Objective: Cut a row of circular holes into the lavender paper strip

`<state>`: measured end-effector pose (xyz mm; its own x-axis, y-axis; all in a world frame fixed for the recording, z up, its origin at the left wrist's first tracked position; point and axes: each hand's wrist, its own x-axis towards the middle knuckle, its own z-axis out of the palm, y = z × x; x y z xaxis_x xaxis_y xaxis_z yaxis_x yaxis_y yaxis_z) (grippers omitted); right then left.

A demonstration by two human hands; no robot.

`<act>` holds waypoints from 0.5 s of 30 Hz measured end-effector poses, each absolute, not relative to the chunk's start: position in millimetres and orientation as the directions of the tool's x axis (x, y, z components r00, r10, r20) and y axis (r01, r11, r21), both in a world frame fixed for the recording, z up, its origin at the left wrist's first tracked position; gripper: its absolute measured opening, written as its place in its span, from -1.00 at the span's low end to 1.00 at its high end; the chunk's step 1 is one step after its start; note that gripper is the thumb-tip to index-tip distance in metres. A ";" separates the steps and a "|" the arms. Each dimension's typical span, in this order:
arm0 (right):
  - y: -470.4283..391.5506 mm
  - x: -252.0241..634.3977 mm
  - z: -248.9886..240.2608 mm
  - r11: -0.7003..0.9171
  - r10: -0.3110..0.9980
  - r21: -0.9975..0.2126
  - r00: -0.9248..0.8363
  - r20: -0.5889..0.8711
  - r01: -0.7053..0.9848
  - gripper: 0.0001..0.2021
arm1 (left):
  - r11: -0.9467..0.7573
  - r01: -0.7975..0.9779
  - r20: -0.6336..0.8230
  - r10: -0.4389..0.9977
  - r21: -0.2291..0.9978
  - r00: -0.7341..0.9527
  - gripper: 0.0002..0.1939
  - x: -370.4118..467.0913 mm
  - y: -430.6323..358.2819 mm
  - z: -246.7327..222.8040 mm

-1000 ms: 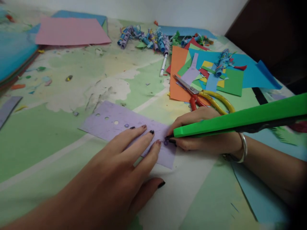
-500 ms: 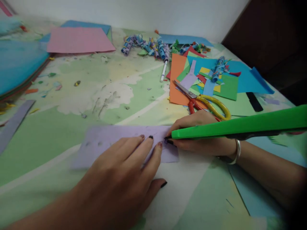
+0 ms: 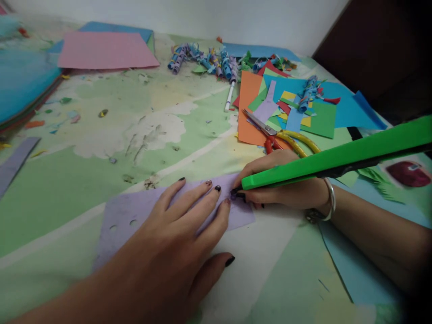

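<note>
A strip of purple paper with small curved cuts lies aslant on the table. My left hand rests flat on it, fingers spread and thumb out to the side. At the paper's right end, my right hand grips a green utility knife with a black underside. Its body slopes up to the right, out of view. The tip is down at the paper near my left fingertips; the blade itself is hard to make out. Scissors with red and yellow handles lie just beyond my right hand.
Coloured sheets and scraps lie at the right, under the scissors. Curled paper pieces and a white pen are farther back. Pink paper lies at back left. A light blue sheet is under my right forearm.
The purple paper has turned, its left end now nearer me. My left fingers have spread a little, and the knife's rear end has risen. The view has shifted slightly.
</note>
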<state>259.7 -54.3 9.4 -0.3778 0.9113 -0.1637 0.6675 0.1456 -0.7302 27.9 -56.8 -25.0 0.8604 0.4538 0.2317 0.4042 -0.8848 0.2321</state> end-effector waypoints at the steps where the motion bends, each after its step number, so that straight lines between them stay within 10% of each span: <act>1: -54.4 260.0 9.6 0.141 0.907 -0.732 -0.384 -0.174 0.666 -0.88 | -0.877 0.413 0.231 0.467 0.246 0.854 -0.57 27.8 -57.6 -25.2; 15: -55.3 257.2 11.8 0.193 0.922 -0.669 -0.365 -0.126 0.718 -0.89 | -0.914 0.362 0.242 0.398 0.183 0.885 -0.51 24.8 -54.6 -28.5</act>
